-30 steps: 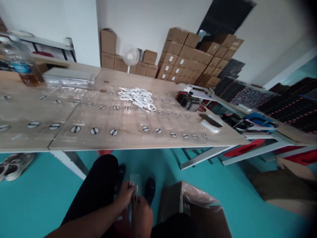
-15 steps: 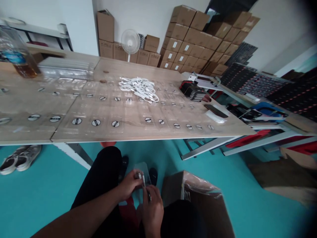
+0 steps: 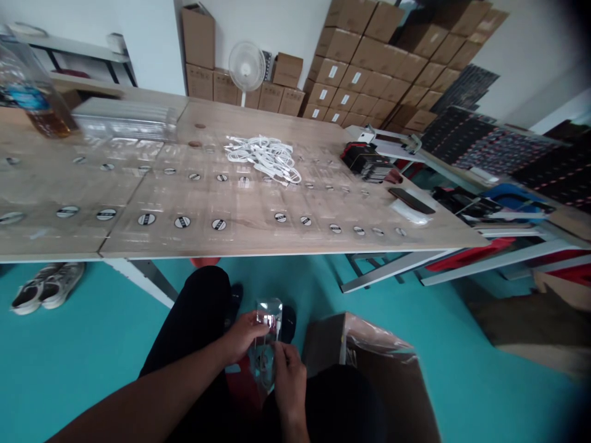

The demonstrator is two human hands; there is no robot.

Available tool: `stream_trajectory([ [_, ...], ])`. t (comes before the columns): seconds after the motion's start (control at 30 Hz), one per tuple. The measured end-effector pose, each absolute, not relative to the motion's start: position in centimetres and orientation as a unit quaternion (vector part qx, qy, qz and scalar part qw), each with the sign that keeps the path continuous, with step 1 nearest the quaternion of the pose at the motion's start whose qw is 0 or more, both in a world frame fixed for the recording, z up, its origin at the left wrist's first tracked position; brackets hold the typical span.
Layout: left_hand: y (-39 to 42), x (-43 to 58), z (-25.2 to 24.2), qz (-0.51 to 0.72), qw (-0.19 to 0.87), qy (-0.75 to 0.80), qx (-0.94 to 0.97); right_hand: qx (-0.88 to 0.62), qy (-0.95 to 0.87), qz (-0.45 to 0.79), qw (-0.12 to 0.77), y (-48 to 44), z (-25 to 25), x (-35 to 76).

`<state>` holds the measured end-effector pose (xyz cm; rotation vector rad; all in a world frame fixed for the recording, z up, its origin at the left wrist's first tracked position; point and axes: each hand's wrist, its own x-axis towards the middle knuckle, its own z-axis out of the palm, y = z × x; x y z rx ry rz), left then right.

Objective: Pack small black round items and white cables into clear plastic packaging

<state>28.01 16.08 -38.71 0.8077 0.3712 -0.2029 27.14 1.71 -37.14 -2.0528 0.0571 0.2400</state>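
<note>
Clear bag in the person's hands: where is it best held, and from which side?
Pinch the clear bag at its upper edge, coming from the left as the left hand does, with thumb and finger on its flat faces. It looks thin and stands upright, so an edge pinch probably keeps it from folding, while the right hand grips its lower part.

We could read no word or number anywhere. The round stickers (image 3: 182,221) lay in rows on the clear packs (image 3: 152,197) across the bench (image 3: 55,246). Each showed a dark bar of print, too small for us to make out. The white labels (image 3: 332,71) on the stacked cardboard boxes (image 3: 392,61) at the far right were only blurs. The blue label (image 3: 18,98) on the bottle (image 3: 48,120) at the far left was unreadable too. On the clear pouch (image 3: 269,314) near us we found no legible lettering.
</note>
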Motion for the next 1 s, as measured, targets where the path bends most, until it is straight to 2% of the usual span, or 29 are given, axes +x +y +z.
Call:
stream_trajectory([
  [0.23, 16.1, 28.0, -38.4, -0.104, 0.891, 0.152, 0.415, -0.845, 0.054, 0.136, 0.514, 1.5, -36.7, 27.1],
  [0.43, 15.9, 27.5, -38.4, -0.122, 0.865, 0.174, 0.455, -0.867, 0.018, 0.107, 0.486, 1.8, -36.7, 26.9],
  [0.8, 15.1, 27.5, -38.5, -0.052, 0.786, 0.202, 0.582, -0.887, -0.001, 0.091, 0.454, 2.5, -36.7, 26.4],
  [1.0, 15.2, 27.5, -37.8, -0.074, 0.818, 0.259, 0.508, -0.897, -0.015, 0.087, 0.434, 2.6, -37.1, 26.0],
])
